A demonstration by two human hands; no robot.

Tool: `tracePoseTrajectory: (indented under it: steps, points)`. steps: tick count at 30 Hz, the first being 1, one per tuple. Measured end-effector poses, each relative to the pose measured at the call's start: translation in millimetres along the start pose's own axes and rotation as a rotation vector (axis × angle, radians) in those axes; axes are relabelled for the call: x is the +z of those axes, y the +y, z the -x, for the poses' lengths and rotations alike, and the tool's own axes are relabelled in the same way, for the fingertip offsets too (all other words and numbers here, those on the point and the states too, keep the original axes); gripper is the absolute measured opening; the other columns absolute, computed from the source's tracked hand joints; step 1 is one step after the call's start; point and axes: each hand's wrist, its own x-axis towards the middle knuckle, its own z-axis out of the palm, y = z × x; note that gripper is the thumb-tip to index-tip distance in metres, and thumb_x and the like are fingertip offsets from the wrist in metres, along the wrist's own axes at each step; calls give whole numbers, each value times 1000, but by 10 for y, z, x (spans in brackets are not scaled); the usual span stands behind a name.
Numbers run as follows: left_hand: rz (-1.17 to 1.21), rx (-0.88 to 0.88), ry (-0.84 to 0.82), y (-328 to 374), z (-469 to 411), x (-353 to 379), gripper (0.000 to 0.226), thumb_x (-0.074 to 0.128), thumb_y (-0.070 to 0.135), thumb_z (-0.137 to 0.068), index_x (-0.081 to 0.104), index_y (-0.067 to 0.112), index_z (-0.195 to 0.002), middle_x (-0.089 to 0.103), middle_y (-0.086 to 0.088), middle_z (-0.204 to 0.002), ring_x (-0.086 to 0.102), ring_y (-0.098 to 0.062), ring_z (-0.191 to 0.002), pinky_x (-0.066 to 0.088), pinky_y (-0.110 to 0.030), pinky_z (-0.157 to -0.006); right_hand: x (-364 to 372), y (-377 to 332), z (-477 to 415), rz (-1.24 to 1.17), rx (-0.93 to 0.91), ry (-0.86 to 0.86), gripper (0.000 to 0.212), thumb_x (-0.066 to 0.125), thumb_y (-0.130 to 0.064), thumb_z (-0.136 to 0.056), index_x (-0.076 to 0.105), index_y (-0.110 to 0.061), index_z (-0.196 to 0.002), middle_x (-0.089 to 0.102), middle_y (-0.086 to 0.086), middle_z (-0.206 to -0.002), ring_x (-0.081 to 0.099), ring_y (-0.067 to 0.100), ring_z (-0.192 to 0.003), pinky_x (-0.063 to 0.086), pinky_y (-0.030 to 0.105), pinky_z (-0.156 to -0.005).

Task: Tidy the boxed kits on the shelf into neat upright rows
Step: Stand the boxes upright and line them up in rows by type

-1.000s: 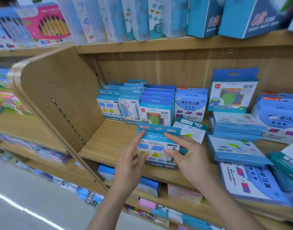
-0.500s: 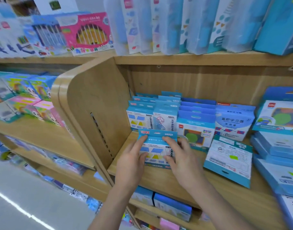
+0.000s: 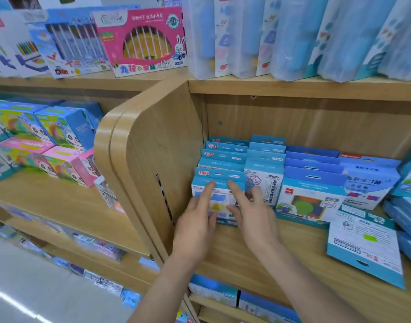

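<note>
A small blue boxed kit (image 3: 219, 180) stands upright at the front of the leftmost row on the wooden shelf (image 3: 281, 259), against the boxes behind it. My left hand (image 3: 197, 220) presses its front face with straight fingers, forefinger reaching up to the box's top half. My right hand (image 3: 248, 213) presses the same face from the right, fingers also straight. Beside it stand a row with a white-fronted kit (image 3: 265, 183) and a row with a green-circle kit (image 3: 309, 199). One kit (image 3: 365, 243) lies flat, back up, at the front right.
The shelf's wooden side panel (image 3: 153, 164) stands just left of my hands. Blue boxes (image 3: 407, 210) lie stacked flat at the far right. Pink and blue boxes (image 3: 60, 148) fill the neighbouring shelf to the left. Tall packs (image 3: 293, 36) line the shelf above.
Both hands have pushed the small blue kit back from the shelf's front edge until it stands against the leftmost row. The view has shifted left.
</note>
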Motion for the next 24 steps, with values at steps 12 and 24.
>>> tracePoseTrajectory:
  steps: [12,24]
  points:
    - [-329,295,171,-84,-303,75,66,75,11,-70,46,21,-128,48,-9,-123,46,-28,-112,50,-39,-84,157,65,36,-888,437,72,44,59,9,-82,57,-32,-96,64,0,-89,62,6,-79,51,22,-78]
    - [-465,416,149,-166,-586,311,86,81,6,-65,37,26,-136,43,-15,-135,37,-31,-130,22,-48,-112,-196,172,82,-1174,620,-228,41,60,-2,-90,54,-31,-119,57,-1,-117,62,7,-95,55,32,-83]
